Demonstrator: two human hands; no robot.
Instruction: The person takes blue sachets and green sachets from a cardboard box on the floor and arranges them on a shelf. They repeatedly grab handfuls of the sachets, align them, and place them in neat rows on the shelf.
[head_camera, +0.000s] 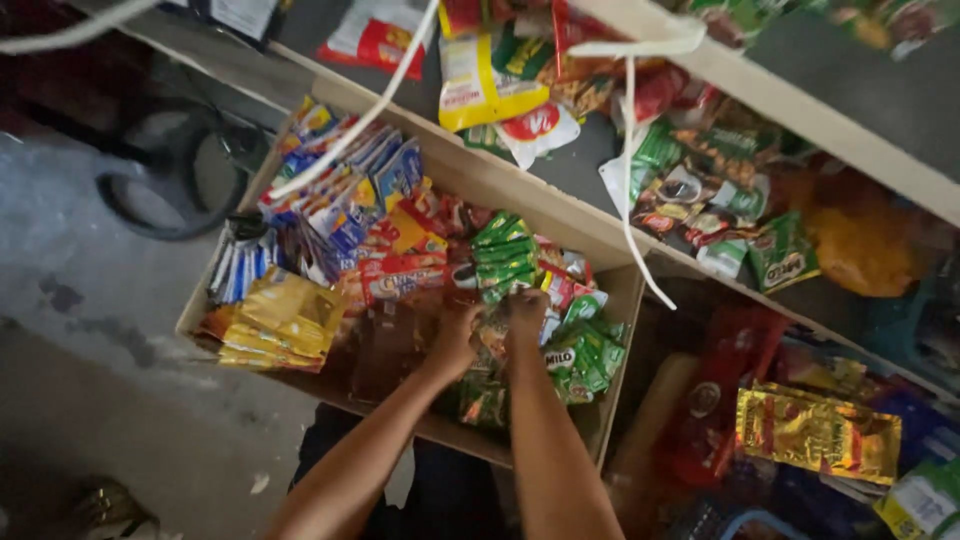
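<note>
Head view: crumpled glossy green sachets (505, 262)

Green sachets (585, 350) beside yellow packets (285, 318)

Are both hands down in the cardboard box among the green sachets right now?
Yes: the left hand and right hand are side by side inside the cardboard box, buried in the green sachets.

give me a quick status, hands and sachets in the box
Left hand and right hand both down among green sachets in cardboard box; grips hidden. Yellow packets lie left. White strap hangs clear.
</note>
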